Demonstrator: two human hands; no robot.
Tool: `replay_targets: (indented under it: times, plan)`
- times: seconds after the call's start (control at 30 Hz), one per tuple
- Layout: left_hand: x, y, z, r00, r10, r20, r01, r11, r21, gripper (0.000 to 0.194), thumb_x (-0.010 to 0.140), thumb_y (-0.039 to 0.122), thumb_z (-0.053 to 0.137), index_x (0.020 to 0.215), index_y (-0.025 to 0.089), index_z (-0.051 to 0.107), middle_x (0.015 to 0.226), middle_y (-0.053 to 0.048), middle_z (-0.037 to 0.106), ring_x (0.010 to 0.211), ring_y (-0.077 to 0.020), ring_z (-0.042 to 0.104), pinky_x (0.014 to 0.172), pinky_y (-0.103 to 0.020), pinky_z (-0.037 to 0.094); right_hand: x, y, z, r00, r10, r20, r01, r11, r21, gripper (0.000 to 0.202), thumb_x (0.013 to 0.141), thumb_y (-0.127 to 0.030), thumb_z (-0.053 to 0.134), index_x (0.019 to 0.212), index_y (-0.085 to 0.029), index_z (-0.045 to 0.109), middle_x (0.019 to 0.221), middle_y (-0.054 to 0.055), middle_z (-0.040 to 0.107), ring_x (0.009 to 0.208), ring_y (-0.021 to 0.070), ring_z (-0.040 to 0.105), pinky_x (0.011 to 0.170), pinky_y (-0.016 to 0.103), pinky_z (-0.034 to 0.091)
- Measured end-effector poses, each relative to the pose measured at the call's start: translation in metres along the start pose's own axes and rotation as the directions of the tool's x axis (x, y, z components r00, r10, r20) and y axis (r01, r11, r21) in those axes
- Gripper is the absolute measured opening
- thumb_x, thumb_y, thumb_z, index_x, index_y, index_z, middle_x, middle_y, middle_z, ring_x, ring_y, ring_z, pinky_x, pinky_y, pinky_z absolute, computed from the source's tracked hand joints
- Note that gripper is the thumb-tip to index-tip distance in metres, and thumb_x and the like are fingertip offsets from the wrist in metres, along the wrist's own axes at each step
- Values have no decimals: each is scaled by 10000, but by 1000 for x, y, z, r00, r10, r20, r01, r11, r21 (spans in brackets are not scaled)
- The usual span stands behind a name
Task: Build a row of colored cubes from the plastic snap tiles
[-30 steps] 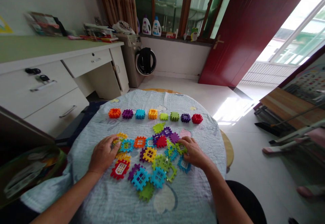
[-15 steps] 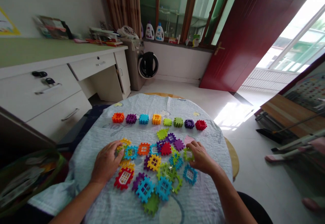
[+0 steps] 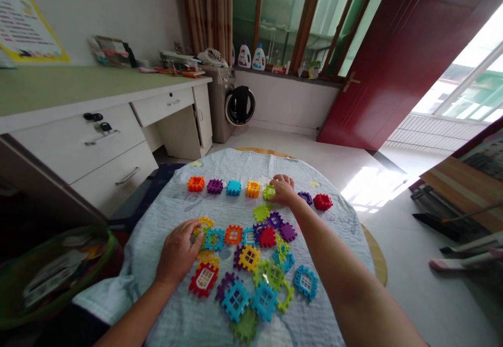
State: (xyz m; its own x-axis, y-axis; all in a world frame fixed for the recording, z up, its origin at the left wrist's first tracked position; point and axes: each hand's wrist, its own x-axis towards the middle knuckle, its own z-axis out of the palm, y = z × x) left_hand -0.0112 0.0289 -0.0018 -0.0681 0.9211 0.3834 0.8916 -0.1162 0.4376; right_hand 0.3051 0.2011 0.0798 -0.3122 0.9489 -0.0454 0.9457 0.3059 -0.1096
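Head view puts the lime-green tile (image 3: 268,193) just left of my right hand (image 3: 282,190), fingers apparently pinching its edge, my left hand (image 3: 179,251) well apart, fingers parted.

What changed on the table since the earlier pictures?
The right hand moved forward and left from the right side of the loose pieces to the back row of blocks, taking a green piece there; whether it has let go is unclear. The left hand stayed by the yellow pieces; other loose pieces lie as before.
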Motion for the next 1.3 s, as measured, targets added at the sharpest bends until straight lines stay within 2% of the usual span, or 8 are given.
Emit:
replay_targets:
  times: [0.2,0.4,0.6,0.7,0.83,0.97,1.07,1.3]
  plan:
    - [-1,2,-1,1000,-6,-25,6,1000,-6,320,883,389,447,1042,174,621,1102,-108,686,1058,-256,623,972,-426,475,17,2,8,998,26,51,-25,1000,-17,615,638,-314,704,1241,-251,602,1426,98,395,1345,340,220,1099,561,122]
    - [-2,2,0,999,-19,-34,19,1000,-12,294,870,371,464,1032,185,624,1120,-102,685,1065,-250,623,982,-417,474,18,-1,16,996,20,92,-17,999,-38,578,635,-274,690,1208,-223,632,1401,134,428,1332,369,251,1092,604,104]
    - [-1,3,-1,999,-39,-20,39,999,-21,309,873,380,454,1041,185,624,1120,-98,683,1072,-251,618,990,-420,468,11,-2,6,999,43,34,-42,999,-13,726,650,-341,709,1339,-214,519,1459,136,366,1361,355,230,1110,574,124]
    - [-1,3,-2,999,-40,-18,39,999,-17,327,873,379,444,1058,176,622,1120,-101,683,1073,-254,619,989,-425,468,-7,6,-7,992,80,-98,-75,996,56,709,702,-396,684,1362,-227,487,1463,126,359,1357,347,247,1104,551,180]
    - [0,4,-2,1000,-24,-15,24,1000,-2,352,874,389,439,1071,161,621,1108,-110,686,1061,-259,623,983,-431,471,-57,23,-11,961,89,-261,-35,978,204,508,765,-317,613,1263,-228,563,1389,119,443,1280,322,376,1049,498,314]
    - [1,5,-2,1000,-8,-7,8,1000,23,337,870,374,445,1063,161,621,1110,-114,681,1070,-261,616,987,-429,464,-117,34,6,981,-17,-194,80,944,321,381,774,-239,579,1153,-202,606,1213,111,558,1126,261,514,986,417,398]
    - [1,5,-3,1000,9,-5,-9,1000,29,302,867,360,452,1037,178,623,1116,-106,677,1074,-253,611,993,-419,458,-147,34,21,992,-67,-108,105,915,389,300,772,-179,560,1062,-202,630,1075,83,606,1022,227,559,941,377,423]
    - [3,4,0,1000,13,7,-14,997,74,301,877,356,442,1030,189,639,1126,-98,675,1065,-251,612,985,-415,460,-157,16,26,991,-81,-103,114,922,369,237,777,-138,551,980,-193,660,967,60,632,942,204,567,924,361,405]
